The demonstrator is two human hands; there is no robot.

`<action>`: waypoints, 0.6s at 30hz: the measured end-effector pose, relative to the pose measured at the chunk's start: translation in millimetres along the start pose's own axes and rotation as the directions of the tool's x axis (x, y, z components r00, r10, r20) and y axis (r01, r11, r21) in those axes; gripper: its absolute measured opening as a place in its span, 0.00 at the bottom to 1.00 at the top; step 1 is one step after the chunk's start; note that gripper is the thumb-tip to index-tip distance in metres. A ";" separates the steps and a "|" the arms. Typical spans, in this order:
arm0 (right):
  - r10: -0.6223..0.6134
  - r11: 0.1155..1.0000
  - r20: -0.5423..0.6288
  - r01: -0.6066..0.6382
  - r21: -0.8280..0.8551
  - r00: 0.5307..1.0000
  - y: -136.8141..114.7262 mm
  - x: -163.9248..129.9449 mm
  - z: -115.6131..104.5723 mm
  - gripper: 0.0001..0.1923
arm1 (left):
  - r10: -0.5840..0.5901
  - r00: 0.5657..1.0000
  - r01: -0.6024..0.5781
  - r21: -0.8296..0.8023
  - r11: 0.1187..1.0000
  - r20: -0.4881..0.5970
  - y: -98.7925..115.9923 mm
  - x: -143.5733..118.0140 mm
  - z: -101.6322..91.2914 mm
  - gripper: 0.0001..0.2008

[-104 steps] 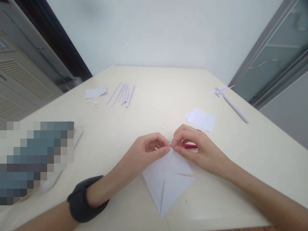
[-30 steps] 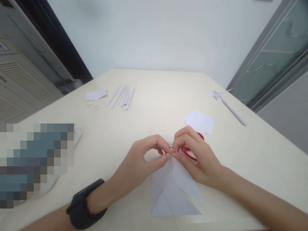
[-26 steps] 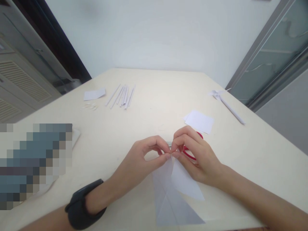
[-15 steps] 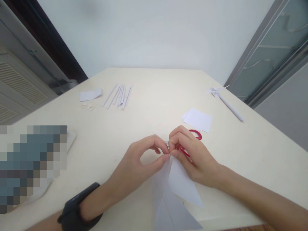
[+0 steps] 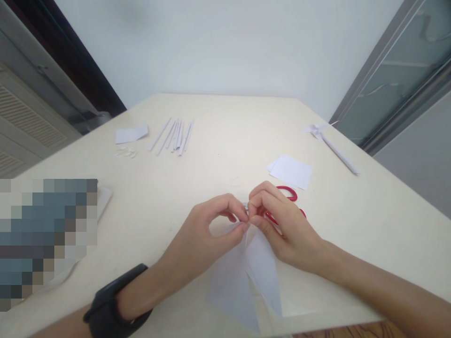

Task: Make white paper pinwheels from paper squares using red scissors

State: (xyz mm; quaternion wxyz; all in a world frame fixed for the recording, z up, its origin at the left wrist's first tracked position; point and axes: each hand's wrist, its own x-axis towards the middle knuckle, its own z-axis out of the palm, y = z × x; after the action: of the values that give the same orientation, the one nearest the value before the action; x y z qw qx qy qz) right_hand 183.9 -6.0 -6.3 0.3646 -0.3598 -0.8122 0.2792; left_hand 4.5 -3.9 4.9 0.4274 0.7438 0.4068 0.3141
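My left hand point(image 5: 218, 223) and my right hand point(image 5: 282, 223) meet near the front of the table, fingertips touching. Both pinch the top of a white sheet of paper point(image 5: 234, 277) that is slit into pointed flaps. One flap point(image 5: 264, 267) hangs below my right hand, and the paper's lower edge reaches toward the table's front. The pinched spot itself is hidden by my fingers. Red-handled scissors point(image 5: 289, 192) lie on the table behind my right hand, their blades mostly covered.
White paper squares point(image 5: 292, 171) lie beyond the scissors. A paper pinwheel on a rolled stick point(image 5: 340, 152) rests at the right edge. At the back left are several rolled paper sticks point(image 5: 176, 135), a folded paper piece point(image 5: 132, 134) and small pale scraps point(image 5: 127, 152). A pixelated item point(image 5: 45, 239) sits at left.
The sheet's flaps have swung and turned below my hands, their lower points now farther left. Both hands keep their pinch in nearly the same place. The view has shifted slightly.
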 end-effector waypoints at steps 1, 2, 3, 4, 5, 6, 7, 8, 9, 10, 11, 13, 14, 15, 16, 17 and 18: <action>-0.006 1.000 -0.003 0.006 -0.002 1.000 0.2 0.1 0.3 0.03 | -0.003 1.000 0.003 -0.007 1.000 -0.005 0.2 0.0 0.3 0.05; -0.016 1.000 -0.009 0.016 -0.004 1.000 0.4 0.4 0.5 0.03 | -0.004 1.000 0.004 -0.011 1.000 -0.011 0.3 -0.1 0.4 0.05; -0.031 1.000 -0.014 0.031 -0.003 0.999 0.4 0.9 0.2 0.03 | -0.005 1.000 0.004 -0.019 1.000 -0.014 0.1 -0.3 0.2 0.05; -0.048 0.999 -0.019 0.048 0.001 0.999 0.3 1.6 -0.9 0.03 | -0.006 1.000 0.005 -0.035 0.999 -0.014 -0.2 -0.5 -0.1 0.05; -0.065 0.998 -0.022 0.065 0.005 0.998 0.1 2.6 -3.0 0.02 | -0.003 1.000 0.003 -0.057 0.998 -0.007 -0.5 -0.7 -0.7 0.06; -0.085 0.996 -0.020 0.085 0.003 0.996 -0.1 3.9 -6.5 0.02 | -0.003 1.000 0.003 -0.084 0.996 0.003 -0.8 -0.9 -1.4 0.06; -0.095 0.995 -0.014 0.095 -0.007 0.995 -0.2 5.4 -11.5 0.02 | -0.002 1.000 0.003 -0.114 0.994 0.013 -1.2 -1.0 -2.2 0.06; -0.106 0.994 0.005 0.106 -0.037 0.994 0.0 7.0 -18.0 0.02 | -0.001 1.000 0.005 -0.134 0.991 0.029 -1.4 -0.9 -3.0 0.05; -0.106 0.989 0.038 0.109 -0.097 0.994 0.8 8.5 -25.6 0.06 | -0.001 1.000 0.004 -0.148 0.989 0.020 -1.6 -0.7 -3.8 0.05; -0.060 0.982 0.068 0.071 -0.177 0.996 2.2 9.8 -33.8 0.08 | -0.001 1.000 0.004 -0.160 0.987 0.015 -1.8 -0.4 -4.5 0.05; 0.014 0.966 0.085 0.008 -0.259 0.996 4.4 10.6 -42.1 0.09 | -0.010 1.000 0.012 -0.167 0.986 0.014 -2.0 0.1 -5.1 0.04; 0.169 0.923 0.158 -0.099 -0.372 0.973 10.8 10.0 -55.9 0.07 | -0.026 1.000 0.025 -0.188 0.982 0.000 -2.5 1.1 -6.0 0.04; 0.227 0.903 0.195 -0.131 -0.408 0.954 14.3 8.8 -60.3 0.05 | -0.034 0.999 0.031 -0.200 0.979 -0.010 -2.7 1.6 -6.4 0.04; 0.270 0.888 0.217 -0.155 -0.432 0.938 17.7 7.0 -62.8 0.05 | -0.041 0.999 0.036 -0.213 0.976 -0.020 -3.0 2.2 -6.7 0.04; 0.304 0.877 0.233 -0.176 -0.447 0.924 20.6 5.1 -63.5 0.05 | -0.048 0.998 0.040 -0.225 0.973 -0.029 -3.2 2.8 -7.1 0.04; 0.317 0.871 0.244 -0.180 -0.457 0.917 22.7 3.2 -62.5 0.06 | -0.054 0.998 0.044 -0.234 0.971 -0.035 -3.3 3.4 -7.4 0.04; 0.320 0.867 0.252 -0.176 -0.465 0.913 23.9 1.6 -60.6 0.07 | -0.061 0.997 0.050 -0.238 0.970 -0.038 -3.3 3.9 -7.7 0.04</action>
State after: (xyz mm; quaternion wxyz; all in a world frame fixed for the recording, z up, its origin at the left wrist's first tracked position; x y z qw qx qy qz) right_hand 240.3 20.9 12.3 0.0991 -0.4840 -0.8481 0.1915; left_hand -1.0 3.5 5.8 0.5123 0.6685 0.3965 0.3652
